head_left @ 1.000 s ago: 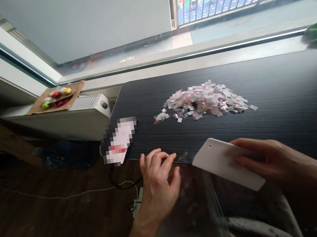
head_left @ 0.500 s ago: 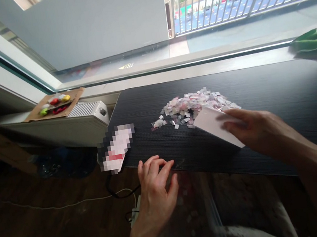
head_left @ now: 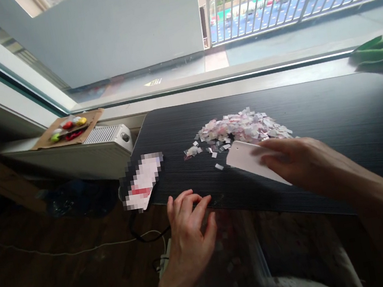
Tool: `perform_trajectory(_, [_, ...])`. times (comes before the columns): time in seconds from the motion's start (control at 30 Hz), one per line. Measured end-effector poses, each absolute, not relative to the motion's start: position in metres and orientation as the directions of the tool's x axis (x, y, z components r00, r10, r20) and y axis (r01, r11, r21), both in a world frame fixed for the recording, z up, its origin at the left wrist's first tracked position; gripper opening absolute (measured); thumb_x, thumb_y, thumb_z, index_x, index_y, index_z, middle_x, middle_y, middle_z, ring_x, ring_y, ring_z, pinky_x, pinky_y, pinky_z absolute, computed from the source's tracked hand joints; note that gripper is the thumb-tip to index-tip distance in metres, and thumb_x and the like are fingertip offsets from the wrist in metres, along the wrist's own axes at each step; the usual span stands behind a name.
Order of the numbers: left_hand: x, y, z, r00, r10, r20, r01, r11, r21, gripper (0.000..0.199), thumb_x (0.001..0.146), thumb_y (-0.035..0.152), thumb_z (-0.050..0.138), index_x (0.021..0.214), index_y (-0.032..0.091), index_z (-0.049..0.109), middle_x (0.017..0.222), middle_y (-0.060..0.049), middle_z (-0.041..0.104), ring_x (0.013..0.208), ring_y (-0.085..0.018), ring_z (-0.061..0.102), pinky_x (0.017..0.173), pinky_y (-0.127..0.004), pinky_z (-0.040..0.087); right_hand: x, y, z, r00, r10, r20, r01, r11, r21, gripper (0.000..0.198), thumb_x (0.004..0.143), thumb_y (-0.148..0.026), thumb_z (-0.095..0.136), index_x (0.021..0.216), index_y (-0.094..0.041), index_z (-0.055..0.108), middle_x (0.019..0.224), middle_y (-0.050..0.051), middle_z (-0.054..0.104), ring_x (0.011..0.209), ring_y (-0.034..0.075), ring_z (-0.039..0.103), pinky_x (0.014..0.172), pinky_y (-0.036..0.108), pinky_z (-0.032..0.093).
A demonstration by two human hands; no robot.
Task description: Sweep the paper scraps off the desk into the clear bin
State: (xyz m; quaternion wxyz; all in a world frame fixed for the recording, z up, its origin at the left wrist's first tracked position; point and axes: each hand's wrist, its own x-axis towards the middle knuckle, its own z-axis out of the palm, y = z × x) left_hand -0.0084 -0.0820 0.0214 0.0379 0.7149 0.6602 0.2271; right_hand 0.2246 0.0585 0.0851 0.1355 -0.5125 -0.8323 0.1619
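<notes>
R hand point(head_left: 299, 158) grips white card point(head_left: 247, 160), just nr side of scrap pile point(head_left: 245, 126) on table point(head_left: 338, 105). L hand point(head_left: 192, 226) half-curled, nr edge; can't tell if gripping. Prob. scraping step; next pull needs card edge low.

Smooth, matt card point(head_left: 248, 159), possibly plastic; papery, partly glossy flakes point(head_left: 247, 126); wood-grained, satiny tabletop point(head_left: 335, 108).
</notes>
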Motion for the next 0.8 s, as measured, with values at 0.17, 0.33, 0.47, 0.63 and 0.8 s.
perform_trajectory(0.17, [-0.010, -0.082, 0.019, 0.031, 0.966, 0.258, 0.927, -0.124, 0.353, 0.030, 0.090, 0.019, 0.052, 0.117, 0.023, 0.064, 0.106, -0.008, 0.063, 0.118, -0.028, 0.054, 0.109, -0.065, 0.031, 0.232, 0.058, 0.088, -0.382, 0.921, 0.071, 0.825, 0.375, -0.424, 0.032, 0.084, -0.040, 0.047, 0.099, -0.026, 0.072, 0.071, 0.006, 0.071, 0.062, 0.025, 0.064, 0.057, 0.033, 0.041])
perform_trajectory(0.33, [-0.004, -0.080, 0.022, -0.001, 0.959, 0.284, 0.924, -0.107, 0.366, 0.030, 0.090, 0.017, 0.051, 0.115, 0.023, 0.065, 0.104, -0.007, 0.063, 0.118, -0.027, 0.054, 0.111, -0.063, 0.030, 0.230, 0.055, 0.084, -0.402, 0.914, 0.056, 0.805, 0.382, -0.454, 0.030, 0.083, -0.038, 0.048, 0.097, -0.026, 0.072, 0.066, 0.005, 0.068, 0.053, 0.021, 0.058, 0.054, 0.032, 0.040])
perform_trajectory(0.47, [-0.001, -0.080, 0.024, -0.020, 0.955, 0.295, 0.923, -0.096, 0.372, 0.029, 0.089, 0.016, 0.049, 0.113, 0.022, 0.065, 0.102, -0.007, 0.063, 0.117, -0.027, 0.054, 0.111, -0.063, 0.029, 0.238, 0.045, 0.082, -0.391, 0.920, 0.024, 0.782, 0.346, -0.519, 0.025, 0.083, -0.041, 0.051, 0.090, -0.028, 0.071, 0.055, 0.000, 0.061, 0.044, 0.016, 0.049, 0.049, 0.031, 0.039])
perform_trajectory(0.63, [-0.003, -0.080, 0.022, -0.011, 0.956, 0.293, 0.925, -0.102, 0.367, 0.029, 0.089, 0.017, 0.050, 0.112, 0.022, 0.066, 0.102, -0.007, 0.064, 0.116, -0.027, 0.055, 0.110, -0.063, 0.030, 0.252, 0.037, 0.075, -0.247, 0.969, 0.014, 0.785, 0.209, -0.583, 0.023, 0.082, -0.038, 0.054, 0.091, -0.028, 0.073, 0.054, -0.001, 0.060, 0.043, 0.015, 0.049, 0.046, 0.029, 0.038])
perform_trajectory(0.8, [0.000, -0.078, 0.022, -0.008, 0.956, 0.293, 0.923, -0.106, 0.371, 0.028, 0.089, 0.017, 0.049, 0.111, 0.021, 0.066, 0.101, -0.008, 0.064, 0.115, -0.027, 0.055, 0.109, -0.063, 0.030, 0.249, 0.035, 0.062, -0.363, 0.919, -0.152, 0.684, 0.152, -0.714, 0.027, 0.081, -0.037, 0.053, 0.089, -0.020, 0.072, 0.059, 0.000, 0.064, 0.047, 0.015, 0.054, 0.042, 0.025, 0.040])
